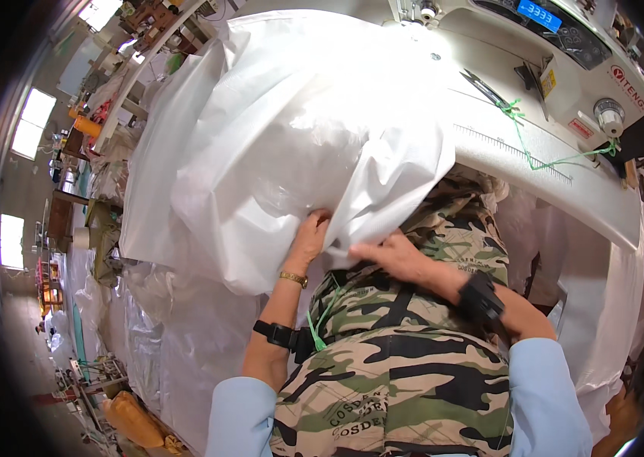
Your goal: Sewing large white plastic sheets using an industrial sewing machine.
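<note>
A large, glossy white plastic sheet [253, 160] lies in loose folds over the sewing machine bed and hangs down toward my lap. My left hand [309, 238] is at its near edge, fingers curled into the material and their tips partly hidden by a fold. Just to the right, my right hand [392, 255] reaches in beside the same fold, its fingers pointing left and slightly blurred. Whether those fingers grip the edge cannot be made out. Beneath both hands is a camouflage apron [383, 305] covering my lap.
A white sewing machine [581, 84] with a lit display stands at the upper right. Thread snips [483, 87] and green string [524, 126] lie on its bed, near a printed ruler [512, 152]. More translucent plastic sheeting [192, 335] hangs at the left.
</note>
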A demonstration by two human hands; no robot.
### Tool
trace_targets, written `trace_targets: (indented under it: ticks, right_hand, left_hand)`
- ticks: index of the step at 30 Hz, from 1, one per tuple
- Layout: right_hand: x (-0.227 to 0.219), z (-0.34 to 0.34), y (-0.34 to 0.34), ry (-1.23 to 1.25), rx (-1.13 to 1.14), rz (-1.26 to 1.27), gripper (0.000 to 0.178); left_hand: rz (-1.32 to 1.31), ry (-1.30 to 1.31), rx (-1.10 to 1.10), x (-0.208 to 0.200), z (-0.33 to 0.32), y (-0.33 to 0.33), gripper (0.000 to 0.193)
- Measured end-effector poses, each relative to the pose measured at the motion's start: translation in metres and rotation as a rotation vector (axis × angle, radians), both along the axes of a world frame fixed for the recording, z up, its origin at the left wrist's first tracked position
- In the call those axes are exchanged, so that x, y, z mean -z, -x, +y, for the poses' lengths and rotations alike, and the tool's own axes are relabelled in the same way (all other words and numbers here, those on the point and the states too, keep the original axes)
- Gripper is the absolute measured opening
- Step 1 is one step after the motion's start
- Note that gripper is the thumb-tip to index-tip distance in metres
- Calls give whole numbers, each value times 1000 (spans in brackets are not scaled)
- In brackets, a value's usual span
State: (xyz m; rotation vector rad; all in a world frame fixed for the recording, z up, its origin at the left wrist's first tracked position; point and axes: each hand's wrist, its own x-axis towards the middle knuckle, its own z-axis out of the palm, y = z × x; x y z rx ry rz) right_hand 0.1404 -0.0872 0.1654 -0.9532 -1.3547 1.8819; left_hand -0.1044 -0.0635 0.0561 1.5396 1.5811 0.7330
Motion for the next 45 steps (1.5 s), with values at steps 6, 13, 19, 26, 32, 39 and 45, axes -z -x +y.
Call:
trace_targets:
  ticks: [6,13,19,26,32,39,45]
  right_hand:
    - [-157,-22,-73,224,-452,399,47]
    - [-123,-44,-103,374,-196,514,74]
    - [-67,-23,-112,279,25,472,45]
    - [30,3,-70,-175,-471,-272,28]
    - [7,-3,-64,-172,-143,-226,31]
    - [-3,-14,-109,-150,-131,-294,29]
    - [-95,34,-68,-974,93,-1251,37]
  left_hand:
    - [-194,82,-125,30,16,17,49]
    - [66,-264,-287,-17,32,70,58]
    - [339,-666,-491,-211,29,214,61]
    - [481,-235,-315,-191,14,264,64]
    - [200,99,29,-161,6,197,68]
    - [-285,118,461,-200,13,129,72]
    - [-397,-244,320,-291,49,80,76]
